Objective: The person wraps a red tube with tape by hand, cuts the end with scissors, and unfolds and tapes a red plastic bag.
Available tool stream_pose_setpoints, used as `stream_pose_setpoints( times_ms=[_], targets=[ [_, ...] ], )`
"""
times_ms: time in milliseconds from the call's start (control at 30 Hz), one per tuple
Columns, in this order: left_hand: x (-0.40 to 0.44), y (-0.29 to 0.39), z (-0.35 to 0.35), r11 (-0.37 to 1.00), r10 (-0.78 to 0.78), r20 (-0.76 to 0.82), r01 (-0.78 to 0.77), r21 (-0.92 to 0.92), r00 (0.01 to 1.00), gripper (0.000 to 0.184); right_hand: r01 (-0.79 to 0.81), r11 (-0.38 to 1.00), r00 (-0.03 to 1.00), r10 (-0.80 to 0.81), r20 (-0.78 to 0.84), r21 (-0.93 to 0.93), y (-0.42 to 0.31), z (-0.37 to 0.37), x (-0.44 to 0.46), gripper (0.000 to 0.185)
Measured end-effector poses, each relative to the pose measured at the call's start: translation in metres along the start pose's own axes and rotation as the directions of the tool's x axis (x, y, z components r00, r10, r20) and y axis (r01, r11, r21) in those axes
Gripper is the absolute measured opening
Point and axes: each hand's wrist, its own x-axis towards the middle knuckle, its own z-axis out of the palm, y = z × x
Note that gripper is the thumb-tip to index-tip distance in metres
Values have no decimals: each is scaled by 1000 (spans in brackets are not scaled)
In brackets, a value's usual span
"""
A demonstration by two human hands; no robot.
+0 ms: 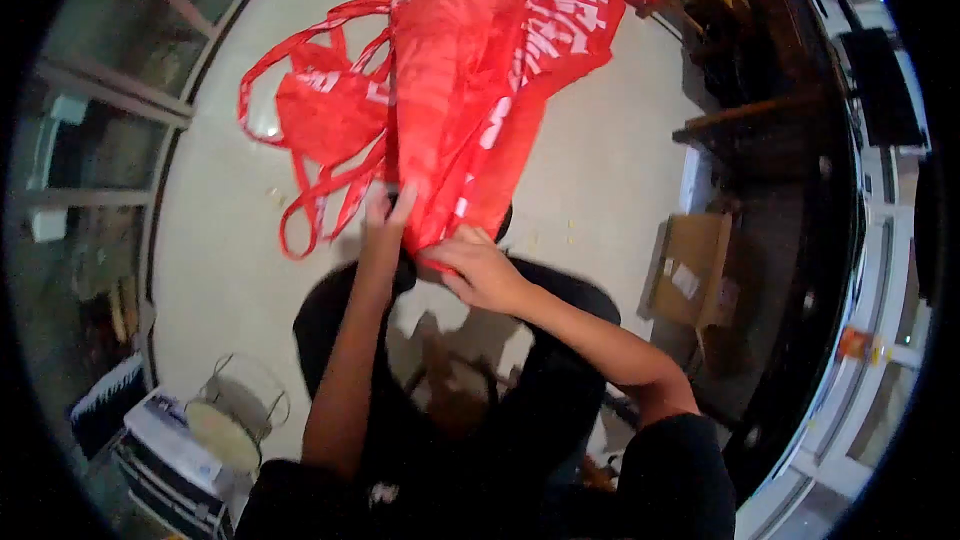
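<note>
A large red fabric piece (440, 70) with white lettering stretches from between my knees away across the pale floor. Red straps with white marks loop out to its left. My left hand (390, 208) is at the near left edge of the fabric, blurred, with its fingers against the cloth. At the fabric's near end my right hand (480, 265) pinches the red edge between thumb and fingers. A second bunched red part with white print lies at the top, towards the right.
An open cardboard box (692, 265) stands on the right beside dark shelving (770, 210). A small round stool (222, 435) and a white box (170, 440) are at the lower left. Glass panels with frames line the left side. Small bits lie on the floor (600, 180).
</note>
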Motion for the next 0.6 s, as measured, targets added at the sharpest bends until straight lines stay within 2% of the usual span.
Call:
stream_pose_setpoints(
  times_ms=[33,133,167,200,233,267,300,333,400,467,500,533,567,600],
  targets=[
    [8,-4,-3,982,160,-88,-149,117,983,84,87,996,996,-88,29,9,-40,10,-17,38],
    [3,-32,-14,981,106,-28,-100,166,994,79,197,957,979,-202,5,211,-120,55,-70,38],
    [-12,-39,-21,991,102,71,-107,77,992,72,127,962,983,-154,95,243,-135,59,-87,39],
    [-5,-51,-36,925,245,34,-244,293,969,64,134,958,982,-163,97,255,-146,68,-104,39],
    [-1,-56,-50,788,392,34,-355,503,919,57,56,964,994,-78,76,261,-149,78,-118,41],
    [-53,-8,-43,929,338,-67,-322,182,939,50,-22,966,999,9,51,257,-152,89,-126,43],
    [-68,2,-53,875,459,-234,-390,287,857,47,-148,971,987,132,93,190,-154,95,-143,50],
    [-94,27,-63,913,408,-211,-400,78,888,48,-305,942,950,290,113,144,-156,94,-147,55],
    [-107,41,-104,931,362,-183,-365,21,914,42,-283,956,959,282,15,72,-132,105,-167,58],
    [-154,68,-111,833,431,-182,-467,-298,884,33,-247,969,969,247,33,25,-128,89,-172,58],
    [-161,67,-119,835,434,-183,-470,-285,882,33,-186,981,982,185,29,58,-119,88,-171,55],
    [-164,68,-129,792,391,-136,-408,-454,910,29,-235,969,970,227,91,82,-130,73,-168,50],
    [-168,65,-137,722,350,-82,-325,-611,933,26,-190,973,981,183,69,132,-125,74,-169,43],
    [-171,59,-144,721,353,-87,-330,-610,932,26,-140,974,990,135,43,176,-120,77,-167,37]
  ],
)
